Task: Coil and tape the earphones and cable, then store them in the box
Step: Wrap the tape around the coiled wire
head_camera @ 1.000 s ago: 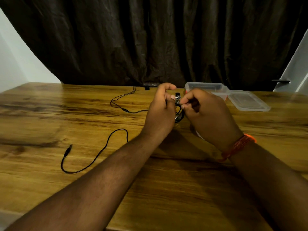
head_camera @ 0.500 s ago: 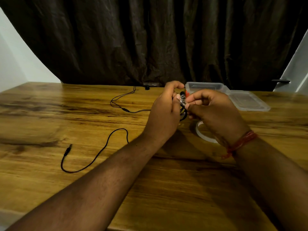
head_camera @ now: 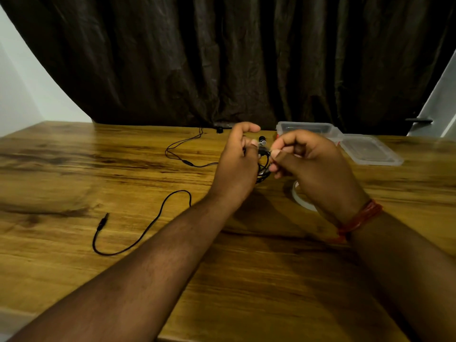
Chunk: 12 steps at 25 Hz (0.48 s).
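Lid right of box

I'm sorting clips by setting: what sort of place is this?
Probably a room at home or a small indoor workspace: a wooden table set against a dark curtain, pale walls at both sides, and what looks like a door handle at the far right.
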### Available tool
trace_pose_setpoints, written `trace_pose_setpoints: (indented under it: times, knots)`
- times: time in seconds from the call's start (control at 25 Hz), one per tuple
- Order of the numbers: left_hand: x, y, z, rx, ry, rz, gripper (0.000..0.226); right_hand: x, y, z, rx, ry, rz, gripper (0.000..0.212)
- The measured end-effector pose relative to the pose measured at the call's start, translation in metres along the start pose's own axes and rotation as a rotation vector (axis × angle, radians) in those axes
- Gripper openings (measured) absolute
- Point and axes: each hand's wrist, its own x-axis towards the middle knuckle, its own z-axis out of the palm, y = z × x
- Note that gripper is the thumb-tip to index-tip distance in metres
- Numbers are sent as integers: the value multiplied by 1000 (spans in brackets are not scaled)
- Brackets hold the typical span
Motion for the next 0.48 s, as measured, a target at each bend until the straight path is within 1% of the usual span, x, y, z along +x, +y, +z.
trace_pose_setpoints:
  times: [0.08,0.16,0.2,0.32,0.48]
  knots:
    - [-1,0,0,-26,0,18,24,-2,-3,3,206,-4,105,8]
    - [-1,2,0,-37,14,27,23,-4,-3,7,376,0,213,18]
    - [-1,2,0,-41,21,21,22,-4,-1,10,384,9,238,18]
    - [1,4,0,-90,24,-26,20,-6,7,18,348,72,289,9]
    - [4,6,-2,-170,23,-63,14,-5,12,21,371,89,290,21]
